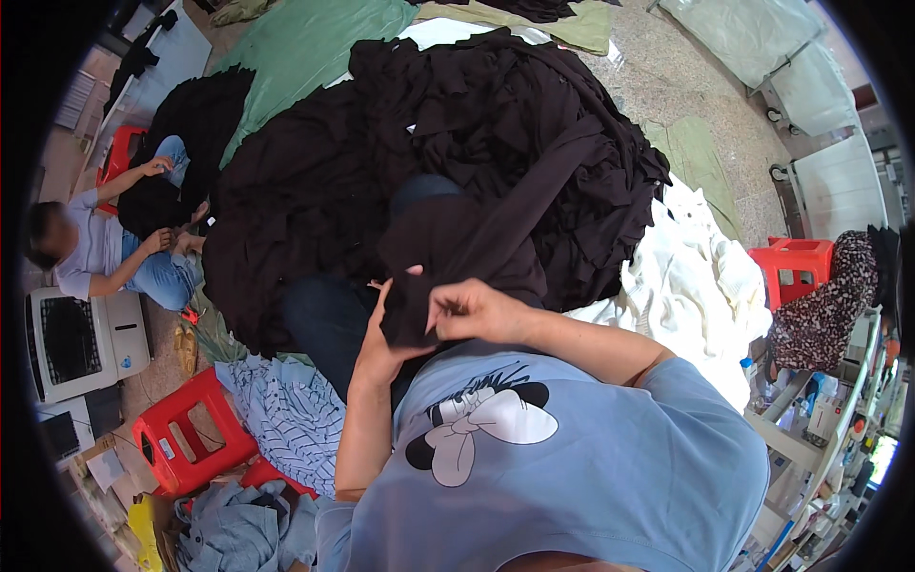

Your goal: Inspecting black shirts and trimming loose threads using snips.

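Observation:
A dark brown-black knit garment [496, 229] lies across my lap, and one end of it is raised between my hands. My left hand [377, 351] is closed around that end from the left, with some fingers hidden behind the cloth. From the right, my right hand [481, 313] pinches the edge of the same piece between thumb and fingers. Beyond my knees spreads a large heap of similar dark garments [448, 105], which the held one partly overlaps.
White knitwear [686, 276] is piled at my right, near a red stool [796, 267]. At far left a seated person [105, 238] handles dark cloth. Another red stool [191, 429] and a striped blue-white shirt [291, 415] are at my left. A green sheet [305, 48] lies behind the heap.

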A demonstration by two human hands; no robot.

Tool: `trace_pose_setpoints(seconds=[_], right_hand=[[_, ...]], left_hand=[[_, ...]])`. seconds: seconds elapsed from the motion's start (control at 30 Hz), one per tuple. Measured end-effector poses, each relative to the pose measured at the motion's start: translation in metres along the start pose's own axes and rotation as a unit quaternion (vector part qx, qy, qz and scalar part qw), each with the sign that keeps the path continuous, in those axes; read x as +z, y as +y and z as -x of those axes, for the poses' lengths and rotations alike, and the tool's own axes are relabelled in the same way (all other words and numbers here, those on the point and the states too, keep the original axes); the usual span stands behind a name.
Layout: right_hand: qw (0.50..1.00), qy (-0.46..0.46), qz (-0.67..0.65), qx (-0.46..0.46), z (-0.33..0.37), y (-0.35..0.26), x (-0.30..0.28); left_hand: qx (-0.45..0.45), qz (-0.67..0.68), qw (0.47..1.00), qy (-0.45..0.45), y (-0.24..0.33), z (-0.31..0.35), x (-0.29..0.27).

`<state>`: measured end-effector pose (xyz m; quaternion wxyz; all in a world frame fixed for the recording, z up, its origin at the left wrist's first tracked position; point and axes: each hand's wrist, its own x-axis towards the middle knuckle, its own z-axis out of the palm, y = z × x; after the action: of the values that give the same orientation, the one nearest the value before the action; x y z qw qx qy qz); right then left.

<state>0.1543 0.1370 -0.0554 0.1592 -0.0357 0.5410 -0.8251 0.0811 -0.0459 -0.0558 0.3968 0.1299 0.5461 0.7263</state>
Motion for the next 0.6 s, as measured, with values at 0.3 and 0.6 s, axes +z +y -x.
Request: trace_pose_setpoints(seconds=[0.3,0.6], right_hand=[[0.991,-0.110,0.073,0.000,-0.020,-0.027,0.040],[0.982,-0.075,0.159,-0.065,-0.029,-0.027,0.050]], left_hand=[[-0.003,-0.200,0.977,-0.071,0.021,0.048,-0.022],[0.082,-0.197,0.976,0.044,0.033,0.068,-0.003]])
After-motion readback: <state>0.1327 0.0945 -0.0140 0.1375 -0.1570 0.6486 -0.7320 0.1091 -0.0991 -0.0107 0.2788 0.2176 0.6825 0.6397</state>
